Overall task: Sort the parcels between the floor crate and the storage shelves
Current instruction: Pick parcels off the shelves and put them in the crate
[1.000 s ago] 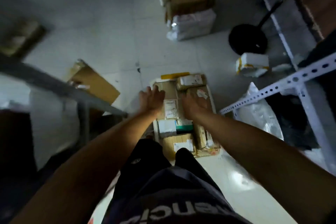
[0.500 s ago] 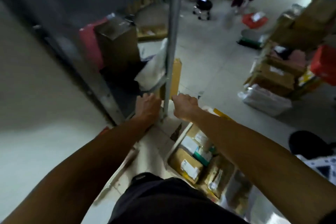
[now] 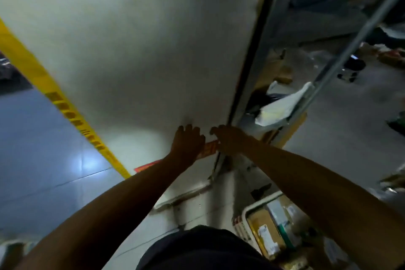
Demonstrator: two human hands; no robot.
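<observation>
Both my arms stretch forward, side by side, in front of a white wall (image 3: 142, 50). My left hand (image 3: 188, 141) shows its back, with the fingers loosely extended and nothing in it. My right hand (image 3: 229, 138) is just to its right, fingers curled under, and I see nothing in it. The floor crate (image 3: 255, 206), white-rimmed, sits at the lower right, below my right forearm. It holds several brown cardboard parcels (image 3: 262, 224) with white labels. The storage shelves (image 3: 350, 50), with grey metal uprights, stand to the right of the wall.
A white plastic bag (image 3: 282, 105) lies on a low shelf beside a brown box. A yellow strip (image 3: 43, 79) runs diagonally along the wall's left edge. A red label (image 3: 146, 165) lies along the wall's base. More goods clutter the floor at the far right.
My view has swung left, from the crate to the white wall. Both hands have lifted out of the crate and stay close together. The crate has slid to the lower right corner.
</observation>
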